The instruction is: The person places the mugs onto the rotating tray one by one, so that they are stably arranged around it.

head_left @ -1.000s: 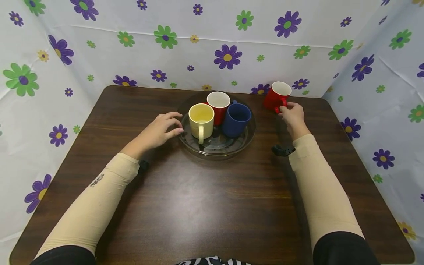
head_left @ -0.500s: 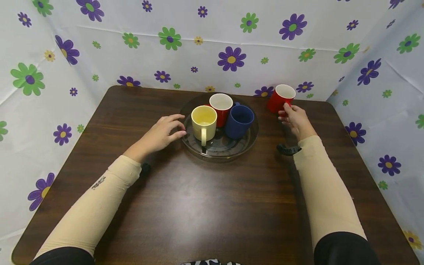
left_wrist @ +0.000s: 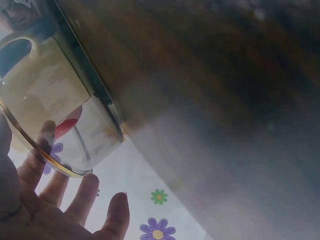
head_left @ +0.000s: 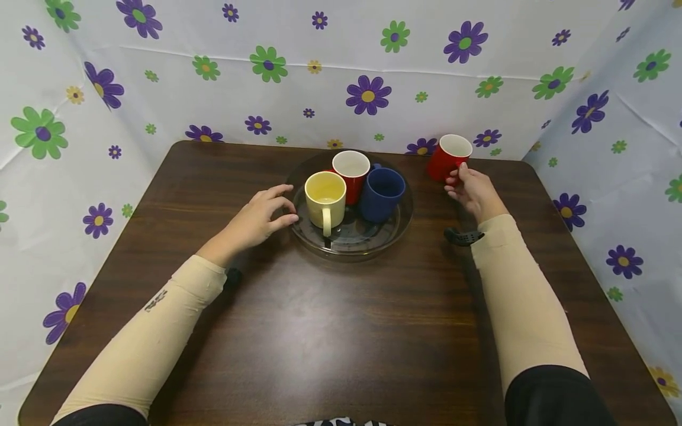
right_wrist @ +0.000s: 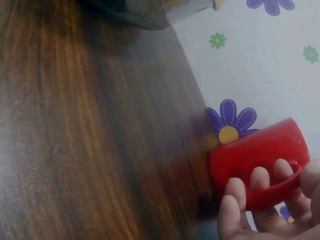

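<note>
Near the table's back right edge stands a red mug [head_left: 441, 165] with a white inside. My right hand [head_left: 475, 192] grips its handle, thumb on top, and the right wrist view shows several fingers curled around the handle of that mug [right_wrist: 257, 150]. A round smoky glass dish [head_left: 359, 239] sits at the back middle, holding a yellow mug [head_left: 315, 208], another red mug [head_left: 354, 184] and a blue mug [head_left: 378, 204]. At the dish's left rim is my left hand [head_left: 253, 218], fingers spread and gently bent. The left wrist view has its fingertips by the glass rim [left_wrist: 31, 140].
The dark wood table [head_left: 341, 331] has rounded corners and stretches toward the person. A white flowered cloth [head_left: 224, 89] hangs close behind it, and a similar cloth [head_left: 629, 171] hangs at the right. A black strap [head_left: 462, 238] is at the right wrist.
My right hand has shifted its hold on the red mug's handle, thumb now on top and fingers wrapped further around. The handle has turned slightly right. My left hand stays by the dish.
</note>
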A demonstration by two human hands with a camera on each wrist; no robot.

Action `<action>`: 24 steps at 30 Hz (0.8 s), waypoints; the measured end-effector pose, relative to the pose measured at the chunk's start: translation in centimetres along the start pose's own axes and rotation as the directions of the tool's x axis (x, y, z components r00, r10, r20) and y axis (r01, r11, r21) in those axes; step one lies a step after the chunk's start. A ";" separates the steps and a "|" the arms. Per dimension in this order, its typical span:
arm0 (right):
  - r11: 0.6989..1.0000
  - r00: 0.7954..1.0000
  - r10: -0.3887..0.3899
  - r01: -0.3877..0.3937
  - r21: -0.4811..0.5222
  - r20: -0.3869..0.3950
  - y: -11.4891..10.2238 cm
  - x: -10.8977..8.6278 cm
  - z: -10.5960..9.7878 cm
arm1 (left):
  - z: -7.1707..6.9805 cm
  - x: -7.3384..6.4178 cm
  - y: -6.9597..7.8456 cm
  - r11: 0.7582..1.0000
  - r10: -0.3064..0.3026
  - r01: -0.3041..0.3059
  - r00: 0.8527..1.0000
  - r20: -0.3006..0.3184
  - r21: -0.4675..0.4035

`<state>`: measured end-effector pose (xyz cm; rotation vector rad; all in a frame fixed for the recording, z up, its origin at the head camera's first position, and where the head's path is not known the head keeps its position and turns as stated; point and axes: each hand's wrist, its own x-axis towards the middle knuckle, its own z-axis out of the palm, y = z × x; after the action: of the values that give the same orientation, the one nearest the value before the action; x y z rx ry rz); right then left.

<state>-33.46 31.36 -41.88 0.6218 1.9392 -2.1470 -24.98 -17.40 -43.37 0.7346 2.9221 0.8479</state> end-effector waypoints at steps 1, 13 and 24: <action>1.000 1.000 0.005 -0.005 0.012 0.001 0.0 0.0 0.0 | 0.0 0.0 0.0 1.000 -0.006 0.006 1.000 0.003 -0.003; 0.997 0.998 -0.069 0.068 -0.044 -0.013 -0.6 0.0 0.1 | -0.1 -0.3 0.7 0.999 -0.033 0.033 0.999 -0.001 -0.008; 0.966 0.972 -0.234 0.234 -0.107 0.013 -0.6 -0.4 -0.1 | 0.1 -0.6 0.5 0.998 -0.055 0.055 0.998 0.013 0.003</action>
<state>-33.33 31.43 -41.20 0.3899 2.2099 -2.1513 -24.18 -17.27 -43.26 0.6533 2.9181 0.8308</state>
